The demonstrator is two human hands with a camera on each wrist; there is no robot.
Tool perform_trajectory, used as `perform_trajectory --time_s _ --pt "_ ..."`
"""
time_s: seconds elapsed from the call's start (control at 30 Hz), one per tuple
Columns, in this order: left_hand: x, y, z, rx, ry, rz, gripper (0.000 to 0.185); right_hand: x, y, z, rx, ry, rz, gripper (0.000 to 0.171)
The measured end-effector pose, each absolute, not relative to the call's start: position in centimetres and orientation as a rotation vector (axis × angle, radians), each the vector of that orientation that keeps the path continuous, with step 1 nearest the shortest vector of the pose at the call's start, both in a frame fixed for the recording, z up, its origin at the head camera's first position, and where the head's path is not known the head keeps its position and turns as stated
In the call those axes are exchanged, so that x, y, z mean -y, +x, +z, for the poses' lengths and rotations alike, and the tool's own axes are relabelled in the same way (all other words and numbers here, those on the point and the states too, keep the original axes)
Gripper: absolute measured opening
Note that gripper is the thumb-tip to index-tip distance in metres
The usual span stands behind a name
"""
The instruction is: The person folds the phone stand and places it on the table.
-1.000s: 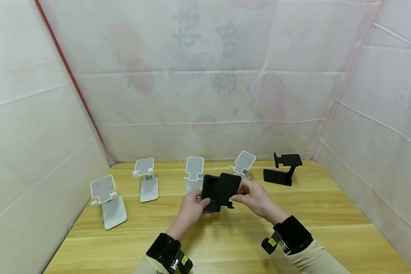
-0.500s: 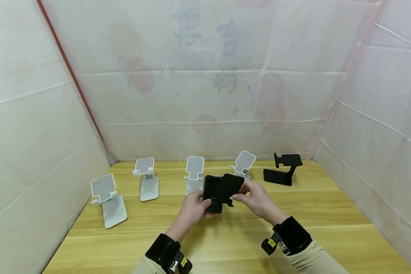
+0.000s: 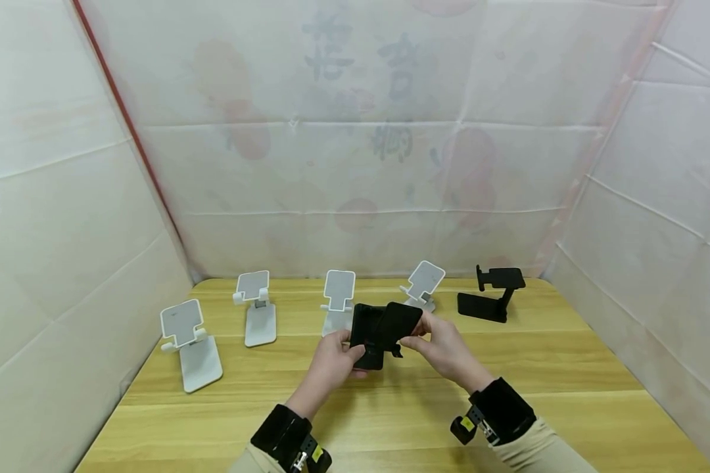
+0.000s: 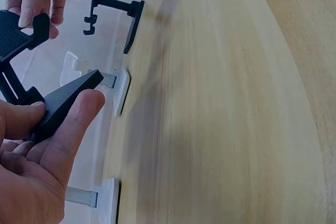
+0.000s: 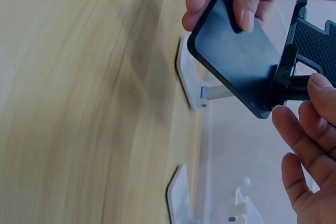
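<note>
A black folding phone stand (image 3: 367, 335) is held up above the table between both hands. My left hand (image 3: 330, 361) grips its flat base (image 5: 231, 56), thumb on top and fingers beneath. With thumb and fingers my right hand (image 3: 444, 345) pinches the stand's upper part, by the arm and the textured cradle plate (image 5: 315, 43). In the head view the plate sits askew over the base. The left wrist view shows the base (image 4: 65, 100) edge-on in the left hand, with a hooked lip (image 4: 40, 29) on the cradle near the right fingers.
Several white phone stands stand along the back and left of the wooden table (image 3: 390, 420), one at far left (image 3: 200, 364). Another black stand (image 3: 481, 307) is at the back right. Pale cloth walls (image 3: 355, 164) close in the back and sides.
The cradle plate has turned slightly clockwise and to the right against the base in the right fingers. Both hands keep their grip; the head view has shifted a little.
</note>
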State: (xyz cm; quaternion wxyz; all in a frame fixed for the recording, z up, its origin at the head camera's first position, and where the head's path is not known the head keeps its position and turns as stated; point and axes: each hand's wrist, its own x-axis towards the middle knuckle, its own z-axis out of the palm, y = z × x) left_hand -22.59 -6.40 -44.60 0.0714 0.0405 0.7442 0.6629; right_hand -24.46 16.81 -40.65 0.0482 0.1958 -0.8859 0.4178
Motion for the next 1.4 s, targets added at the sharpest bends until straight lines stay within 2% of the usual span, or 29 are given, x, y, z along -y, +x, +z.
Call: perform_trajectory --time_s 1.4 --pt "5.9 -21.9 -43.9 -2.185 0.186 2.005 0.022 -16.5 -24.8 -42.7 2.329 0.682 0.982 0.029"
